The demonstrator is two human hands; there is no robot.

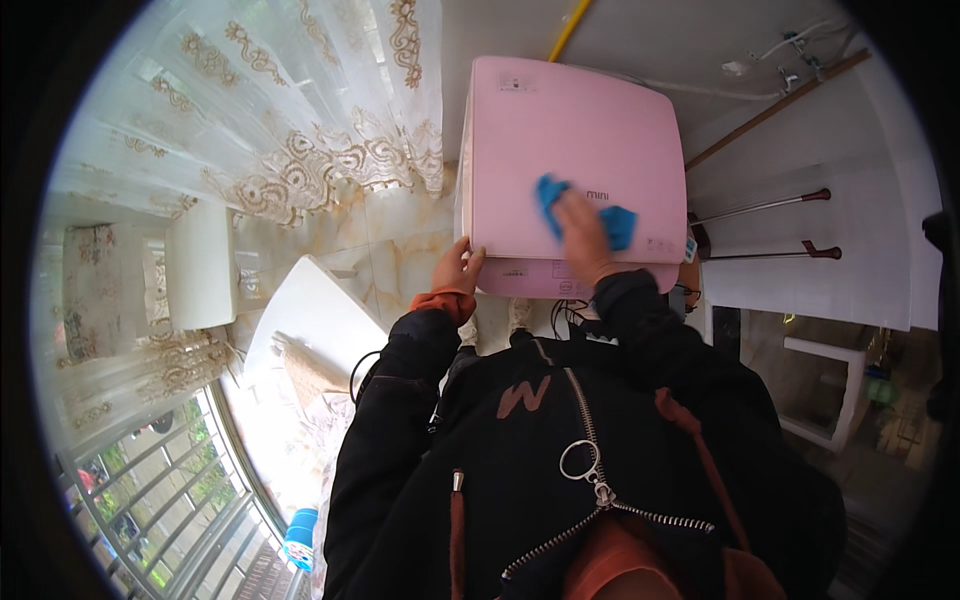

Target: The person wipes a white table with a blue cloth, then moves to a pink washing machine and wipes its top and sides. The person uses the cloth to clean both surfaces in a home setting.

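A pink appliance [555, 142], which looks like a small washing machine seen from above, stands in front of me. Its flat lid bears writing and small labels. My right hand [585, 229] presses a blue cloth [619, 226] onto the lid's front half. Both hand and cloth are blurred, and the cloth sticks out on either side of the fingers. At the lid's front left corner, my left hand [457, 268] grips the edge between thumb and fingers. Below the lid's front edge, a strip of the pink front panel [517, 276] shows.
A white table [300, 300] and a white cabinet-like piece [201, 262] stand left, near sheer curtains [300, 150]. A yellow pipe [570, 30] runs behind the appliance. Right are two walking sticks [772, 202], wall taps [787, 79] and black cables [570, 315] on the floor.
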